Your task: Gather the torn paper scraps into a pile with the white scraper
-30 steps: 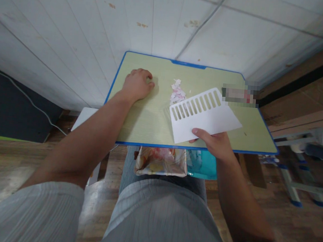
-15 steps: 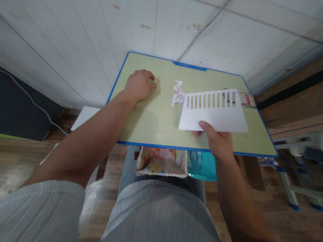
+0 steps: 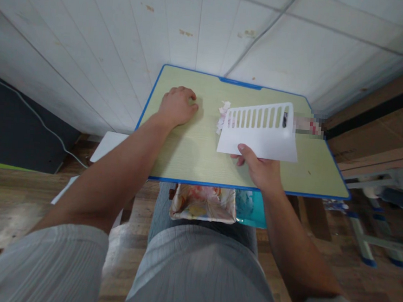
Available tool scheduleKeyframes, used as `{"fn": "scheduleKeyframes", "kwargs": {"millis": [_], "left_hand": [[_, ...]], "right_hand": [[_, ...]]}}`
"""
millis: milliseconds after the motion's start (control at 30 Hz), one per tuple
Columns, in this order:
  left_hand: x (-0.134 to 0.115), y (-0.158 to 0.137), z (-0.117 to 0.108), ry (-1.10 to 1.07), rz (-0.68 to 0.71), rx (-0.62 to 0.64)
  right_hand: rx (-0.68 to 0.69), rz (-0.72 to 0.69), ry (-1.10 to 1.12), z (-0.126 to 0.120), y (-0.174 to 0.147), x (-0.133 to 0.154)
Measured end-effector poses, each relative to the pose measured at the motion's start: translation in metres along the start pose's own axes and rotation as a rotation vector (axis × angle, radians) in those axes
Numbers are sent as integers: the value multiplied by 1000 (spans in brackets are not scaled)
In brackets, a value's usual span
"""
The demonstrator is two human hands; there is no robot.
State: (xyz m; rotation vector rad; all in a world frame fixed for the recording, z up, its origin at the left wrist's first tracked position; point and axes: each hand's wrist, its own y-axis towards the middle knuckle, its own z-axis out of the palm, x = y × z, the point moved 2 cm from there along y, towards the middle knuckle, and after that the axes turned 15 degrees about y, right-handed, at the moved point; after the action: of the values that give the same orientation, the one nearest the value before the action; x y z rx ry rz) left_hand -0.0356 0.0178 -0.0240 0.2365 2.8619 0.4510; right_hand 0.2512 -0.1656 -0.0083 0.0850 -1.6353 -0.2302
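Observation:
My right hand (image 3: 261,169) grips the lower edge of a white slotted sheet (image 3: 254,143), thumb on top and fingers beneath. A row of several long cut-outs runs along its far half. The sheet is tilted above the table, and its left end partly covers a small heap of pale pink and white paper scraps (image 3: 223,110). To the left, my left hand (image 3: 178,106) rests on the tabletop (image 3: 202,146), fingers loosely bent and thumb apart, with nothing visible in it.
A patterned, fabric-like bin (image 3: 203,211) and a turquoise tray (image 3: 258,209) sit under the table's near edge, above my lap. Behind the table stands a white panelled wall (image 3: 127,33) with a cable. A blurred-out item lies at the table's right, beside cardboard boxes (image 3: 380,137).
My right hand has carried the slotted sheet left and slightly away from me, over more of the paper scraps. My left hand stays in place on the table.

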Motion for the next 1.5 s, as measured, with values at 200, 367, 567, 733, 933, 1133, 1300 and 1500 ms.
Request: {"fn": "scheduleKeyframes", "kwargs": {"millis": [200, 367, 567, 733, 933, 1133, 1300, 1500], "left_hand": [[0, -1, -2, 5, 1, 27], [-1, -1, -2, 16, -6, 12], [-2, -2, -7, 3, -13, 42], [-4, -4, -10, -9, -27, 54], [0, -2, -5, -24, -13, 48], [1, -1, -2, -10, 7, 15], [1, -2, -3, -8, -4, 22], [1, 0, -3, -5, 3, 27]], "right_hand": [[57, -5, -61, -2, -3, 0], [66, 25, -24, -4, -7, 0], [67, 72, 45, -6, -11, 2], [47, 60, 122, -7, -9, 4], [32, 78, 120, -5, -8, 1], [52, 121, 127, -6, -13, 4], [89, 140, 121, -7, -13, 7], [-26, 138, 162, -8, -9, -2]]}}
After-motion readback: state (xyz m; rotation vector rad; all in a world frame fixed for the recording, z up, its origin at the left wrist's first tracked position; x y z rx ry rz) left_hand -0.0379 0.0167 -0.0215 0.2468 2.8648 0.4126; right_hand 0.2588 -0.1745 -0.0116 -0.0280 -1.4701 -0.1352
